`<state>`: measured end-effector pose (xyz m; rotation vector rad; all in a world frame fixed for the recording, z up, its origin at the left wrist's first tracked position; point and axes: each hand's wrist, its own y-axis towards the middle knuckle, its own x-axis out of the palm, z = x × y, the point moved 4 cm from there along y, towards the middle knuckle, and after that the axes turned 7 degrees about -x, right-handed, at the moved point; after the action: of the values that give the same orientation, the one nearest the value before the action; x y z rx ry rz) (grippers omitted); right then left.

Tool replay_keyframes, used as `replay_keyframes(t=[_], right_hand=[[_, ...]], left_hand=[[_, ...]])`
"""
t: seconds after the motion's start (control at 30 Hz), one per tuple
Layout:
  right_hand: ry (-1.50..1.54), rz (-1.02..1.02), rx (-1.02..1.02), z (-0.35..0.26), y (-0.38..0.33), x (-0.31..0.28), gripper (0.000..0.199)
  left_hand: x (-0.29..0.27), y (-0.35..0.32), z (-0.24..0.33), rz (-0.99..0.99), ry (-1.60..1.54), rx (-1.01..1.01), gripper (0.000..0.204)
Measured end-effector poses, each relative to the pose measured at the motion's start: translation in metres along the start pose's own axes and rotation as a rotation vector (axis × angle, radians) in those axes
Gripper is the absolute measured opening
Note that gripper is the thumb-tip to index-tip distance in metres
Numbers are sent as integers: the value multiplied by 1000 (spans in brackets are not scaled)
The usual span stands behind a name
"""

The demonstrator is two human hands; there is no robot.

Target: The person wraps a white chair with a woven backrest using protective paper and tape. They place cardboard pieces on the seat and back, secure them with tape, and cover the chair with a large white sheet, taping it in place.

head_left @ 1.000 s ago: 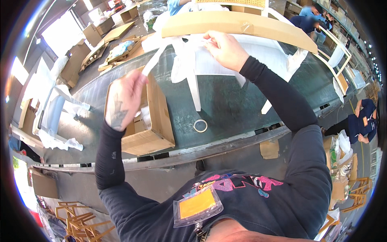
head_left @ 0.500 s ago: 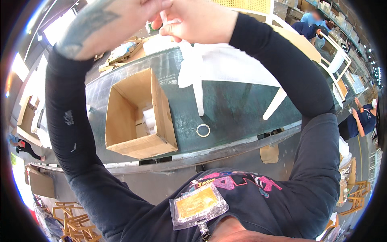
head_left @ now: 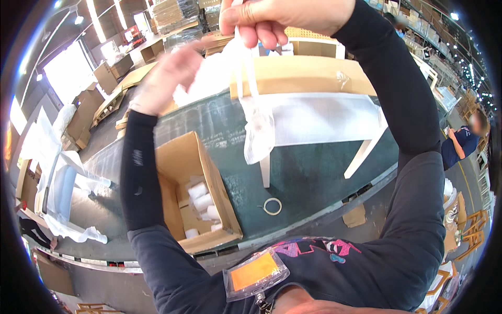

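Near the top, my right hand (head_left: 293,21) is closed, fingers pinching a narrow white strip (head_left: 246,68). The strip hangs down to a bunched, translucent white wrap (head_left: 260,133) over the corner of a pale chair. Apart from it, to the left, my left hand (head_left: 170,78) is smeared by motion; its fingers look stretched out and it holds nothing I can see. The chair stands on the bench with a white-covered seat (head_left: 319,118) and a pale front leg (head_left: 366,149). A tan panel (head_left: 308,76) crosses behind the seat.
An open cardboard box (head_left: 225,199) with several white rolls (head_left: 201,196) stands on the dark green bench (head_left: 303,180). A tape roll (head_left: 272,206) lies beside it. Wrapped furniture (head_left: 65,183) is at far left. A person (head_left: 463,141) stands at right.
My hands have moved apart: the left went down and away, while the right stays high with the white strip. The view has shifted, showing more of the far side.
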<state>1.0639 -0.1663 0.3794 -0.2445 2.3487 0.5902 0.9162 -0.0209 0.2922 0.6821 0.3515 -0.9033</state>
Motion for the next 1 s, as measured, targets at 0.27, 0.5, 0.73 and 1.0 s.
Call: replay_keyframes(t=[0.27,0.5,0.73,1.0], right_hand=[[106,-152,-151,-5,7,14,21],[-79,-124,-250,-3,1,-10,28],[-167,-132,-331,-8,-13,-19,33],[136,-197,-310,-20,-21,-38,33]], left_hand=[[48,11,23,-40,75,310,29],[46,10,50,89,178,268,29],[46,2,48,158,254,6,26],[47,0,59,209,332,-91,25]])
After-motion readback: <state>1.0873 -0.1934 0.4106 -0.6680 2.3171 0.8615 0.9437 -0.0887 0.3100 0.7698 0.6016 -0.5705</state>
